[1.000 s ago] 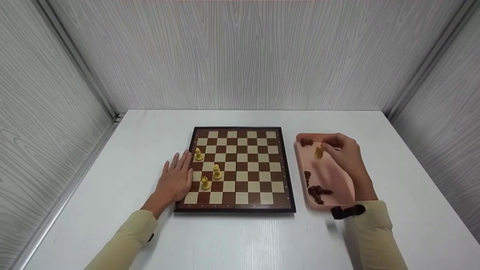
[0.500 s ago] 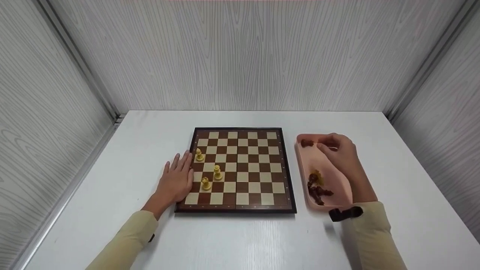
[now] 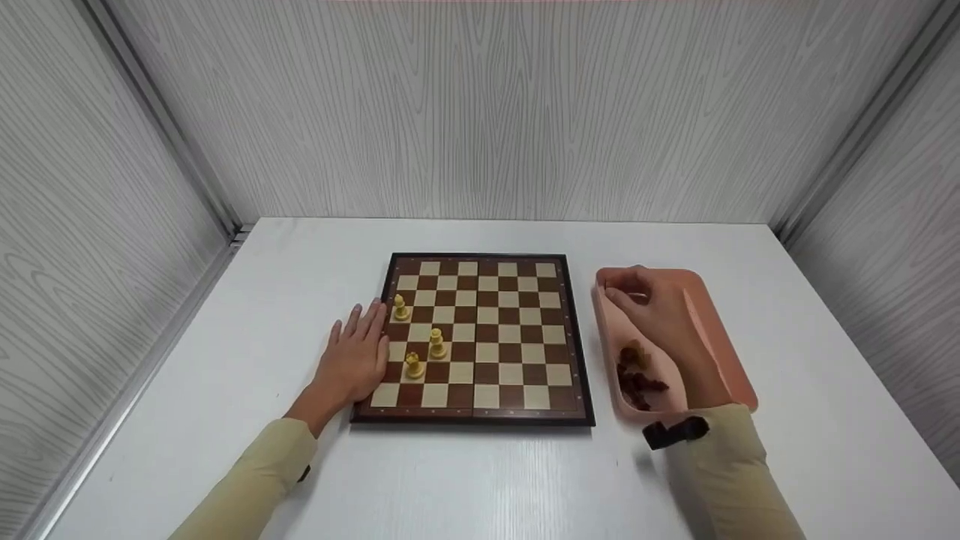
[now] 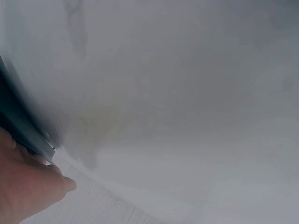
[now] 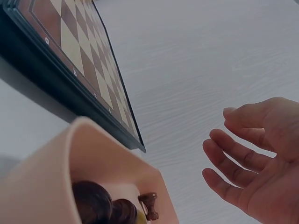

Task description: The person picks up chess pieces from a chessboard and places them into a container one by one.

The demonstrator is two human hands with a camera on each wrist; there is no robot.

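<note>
My left hand (image 3: pixel 352 356) lies flat with its fingers along the left edge of the chessboard (image 3: pixel 525 330). On the board's left half stand 3 pale yellow chess pieces: a front one (image 3: pixel 414 366), a taller one (image 3: pixel 437 343) and a farther one (image 3: pixel 401 307). My right hand (image 3: pixel 652 311) reaches over the far left corner of the pink tray (image 3: pixel 716 330), thumb and fingers bent. In the right wrist view its fingers are loosely curved, apart, with nothing between them; a dark rook (image 5: pixel 149 205) lies in the tray. Dark chess pieces (image 3: pixel 641 386) and a yellow one (image 3: pixel 635 352) lie near the tray's front.
The white table (image 3: pixel 480 480) carries the board and the tray, with a narrow strip between them. Wood-grain panels (image 3: pixel 510 112) rise at the back and both sides. A black wrist camera (image 3: pixel 675 433) sits at the right sleeve.
My right hand let go of a yellow chess piece, which dropped into the tray among the dark ones. The hand then moved left to the tray's far left corner. The left hand stays put.
</note>
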